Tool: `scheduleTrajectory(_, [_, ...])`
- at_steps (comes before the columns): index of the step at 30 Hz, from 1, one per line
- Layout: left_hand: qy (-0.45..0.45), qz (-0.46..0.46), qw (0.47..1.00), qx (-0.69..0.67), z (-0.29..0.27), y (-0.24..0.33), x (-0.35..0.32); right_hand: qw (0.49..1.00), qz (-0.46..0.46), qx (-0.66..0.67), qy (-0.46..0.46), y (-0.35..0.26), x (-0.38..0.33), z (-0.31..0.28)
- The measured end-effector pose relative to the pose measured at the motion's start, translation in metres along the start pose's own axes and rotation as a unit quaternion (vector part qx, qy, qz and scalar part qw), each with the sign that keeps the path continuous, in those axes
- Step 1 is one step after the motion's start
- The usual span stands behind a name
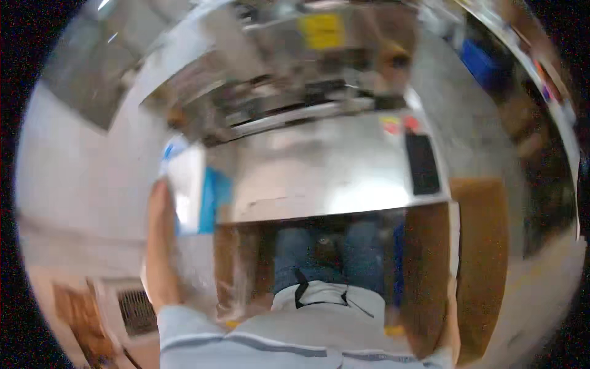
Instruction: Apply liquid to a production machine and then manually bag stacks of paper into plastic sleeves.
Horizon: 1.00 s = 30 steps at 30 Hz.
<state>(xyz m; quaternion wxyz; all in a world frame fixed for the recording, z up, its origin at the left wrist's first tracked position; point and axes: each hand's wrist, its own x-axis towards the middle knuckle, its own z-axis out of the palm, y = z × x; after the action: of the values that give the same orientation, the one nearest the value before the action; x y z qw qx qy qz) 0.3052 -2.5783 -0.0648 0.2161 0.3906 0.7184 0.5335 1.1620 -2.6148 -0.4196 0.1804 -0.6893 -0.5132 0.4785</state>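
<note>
My left hand [160, 200] reaches forward at the left, against the outer side of a white and blue box [189, 184] beside the table's left edge. Motion smears its fingers, so their grip does not show. At the right, my right forearm [452, 320] hangs low beside an open brown cardboard box [479, 264]. The fingers of that right hand are hidden or lost in the blur. A metal-topped table [307, 166] lies in front of me, with a flat black thing [423, 164] on its right end.
Blurred equipment with a yellow label [322, 31] stands along the table's far side. Clear plastic [236, 280] hangs at the near left, next to brown cardboard. A blue bin [482, 64] is at the far right. A vented pale unit [132, 307] sits low on the left.
</note>
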Motion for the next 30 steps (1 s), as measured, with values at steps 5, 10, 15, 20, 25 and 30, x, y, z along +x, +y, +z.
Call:
scheduleTrajectory(5, [0.142, 0.044, 0.941, 0.305, -0.022, -0.075, 0.051, 0.995, -0.039, 0.058, 0.071, 0.011, 0.022, -0.033])
scheduleTrajectory(10, [0.198, 0.151, 0.920, 0.302, -0.003, -0.040, 0.021, 0.982, -0.116, -0.037, 0.144, -0.131, -0.023, -0.079])
scheduleTrajectory(15, [0.177, 0.208, 0.951, 0.147, 0.045, 0.029, -0.014, 0.927, -0.263, -0.086, 0.252, -0.270, -0.028, -0.064])
scheduleTrajectory(20, [-0.097, 0.265, 0.950, 0.130, 0.144, 0.071, -0.100, 0.884, -0.451, -0.005, 0.122, -0.449, -0.062, 0.061])
scheduleTrajectory(25, [-0.239, 0.231, 0.943, -0.006, 0.197, 0.078, -0.178, 0.876, -0.448, -0.100, -0.150, -0.499, -0.075, 0.123])
scheduleTrajectory(30, [-0.303, -0.090, 0.939, -0.132, 0.197, 0.046, -0.214, 0.824, -0.539, -0.149, -0.091, -0.480, -0.081, 0.136])
